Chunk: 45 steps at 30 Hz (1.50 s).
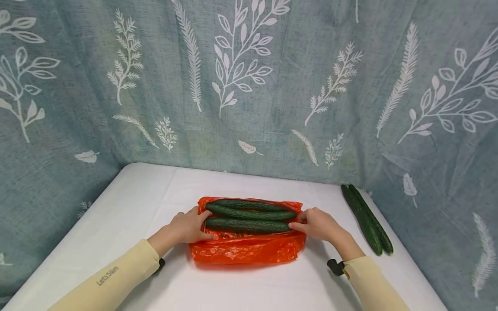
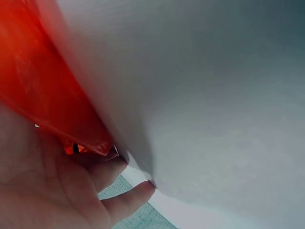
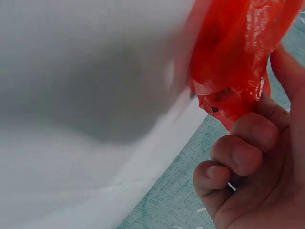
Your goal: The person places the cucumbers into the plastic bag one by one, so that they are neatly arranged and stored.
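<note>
Three dark green cucumbers lie side by side in a red plastic bag spread on the table. At the bag's left end, my left hand holds the plastic, thumb along the front and fingers by the cucumber tips. In the left wrist view, red film passes over the palm of the left hand. My right hand grips the bag's right end, its thumb at the front cucumber's tip. Curled fingers of the right hand show against the crumpled bag in the right wrist view.
Two more cucumbers lie together near the right edge of the white table. A blue-green curtain with white leaf patterns stands behind the table and along both sides.
</note>
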Each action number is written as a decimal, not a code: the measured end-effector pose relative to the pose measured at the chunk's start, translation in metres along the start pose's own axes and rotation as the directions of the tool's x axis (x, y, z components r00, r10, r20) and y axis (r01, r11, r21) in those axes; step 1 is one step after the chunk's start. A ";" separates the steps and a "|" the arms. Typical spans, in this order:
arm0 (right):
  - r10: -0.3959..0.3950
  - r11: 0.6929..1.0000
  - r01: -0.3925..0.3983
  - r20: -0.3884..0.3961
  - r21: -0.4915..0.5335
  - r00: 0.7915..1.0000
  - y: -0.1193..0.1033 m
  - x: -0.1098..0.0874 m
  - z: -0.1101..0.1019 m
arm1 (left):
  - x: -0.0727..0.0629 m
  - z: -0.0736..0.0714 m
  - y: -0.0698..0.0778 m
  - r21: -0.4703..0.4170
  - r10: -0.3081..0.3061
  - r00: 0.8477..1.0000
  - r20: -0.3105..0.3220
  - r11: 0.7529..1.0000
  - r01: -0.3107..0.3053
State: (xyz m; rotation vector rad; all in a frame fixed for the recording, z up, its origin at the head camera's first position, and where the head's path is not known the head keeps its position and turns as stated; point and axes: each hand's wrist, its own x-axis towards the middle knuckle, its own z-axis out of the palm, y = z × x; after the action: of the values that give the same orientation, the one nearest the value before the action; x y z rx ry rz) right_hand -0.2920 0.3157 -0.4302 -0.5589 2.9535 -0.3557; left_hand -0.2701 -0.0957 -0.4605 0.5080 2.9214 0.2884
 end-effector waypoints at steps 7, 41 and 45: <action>-0.067 0.993 0.073 -0.071 0.098 0.995 0.004 0.001 -0.006 | -0.001 -0.003 0.002 -0.020 0.003 1.000 -0.008 1.000 -0.003; 0.042 0.960 -0.109 -0.253 -0.257 0.966 -0.009 0.022 0.004 | 0.007 -0.006 -0.004 -0.082 -0.091 0.991 -0.098 0.993 0.083; 0.053 0.952 -0.122 -0.243 -0.280 0.969 -0.012 0.022 0.004 | 0.010 -0.006 -0.005 -0.105 -0.106 0.989 -0.100 0.990 0.096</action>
State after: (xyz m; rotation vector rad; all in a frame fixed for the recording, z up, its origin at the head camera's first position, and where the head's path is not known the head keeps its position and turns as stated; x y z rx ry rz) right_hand -0.3078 0.2955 -0.4331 -0.4379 3.2720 0.0341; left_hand -0.2822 -0.0977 -0.4576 0.3383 3.0031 0.4580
